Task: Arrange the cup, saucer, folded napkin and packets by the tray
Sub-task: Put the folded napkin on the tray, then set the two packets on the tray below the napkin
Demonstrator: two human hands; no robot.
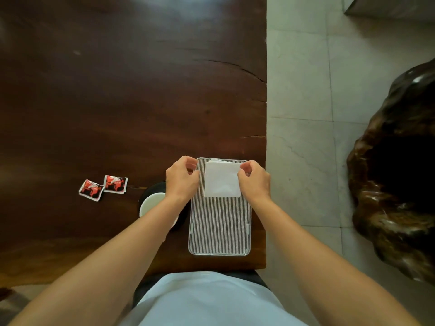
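Note:
A white napkin (222, 181) lies on the far half of a striped metal tray (220, 231) near the table's right edge. My right hand (254, 181) pinches the napkin's far right corner, and a thin layer is lifted along the far edge. Over the tray's far left corner my left hand (182, 178) is curled, thumb and forefinger slightly apart, clear of the napkin. A white cup (150, 203) sits on a dark saucer (153, 188) left of the tray, partly hidden by my left forearm. Two red and black packets (91, 189) (115, 184) lie further left.
The dark wooden table (117, 102) ends just right of the tray, with pale floor tiles (301, 137) beyond. A dark carved wooden stool (397, 184) stands on the floor at the right.

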